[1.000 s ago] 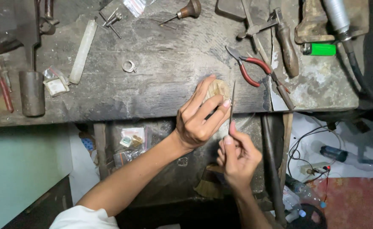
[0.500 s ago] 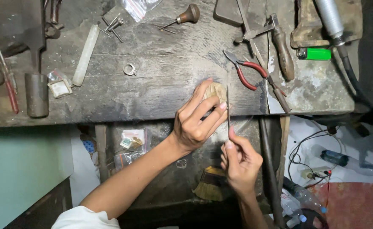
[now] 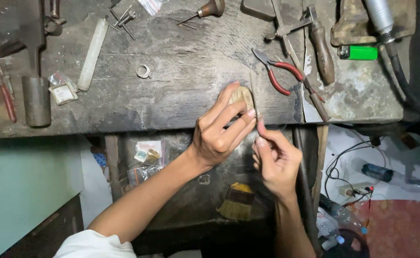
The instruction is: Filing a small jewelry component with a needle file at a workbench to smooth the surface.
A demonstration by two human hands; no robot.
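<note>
At the workbench (image 3: 171,110) edge, left hand (image 3: 219,134) grasps a wooden peg (image 3: 241,95); right hand (image 3: 274,160) pinches a thin file (image 3: 254,93).

Peg (image 3: 242,95): small rounded block of pale tan wood, set at the front edge of the bench near its middle. It juts toward the person. Its upper face shows worn and slightly dished; its lower part is hidden behind fingers pressed against it.

File (image 3: 254,91): thin, straight metal tool, dull grey, narrow along its whole visible length. It stands nearly upright in view, leaning slightly left at the top. It lies just beside the right side of the peg, seemingly touching. Its lower end is pinched between fingertips; handle hidden.
</note>
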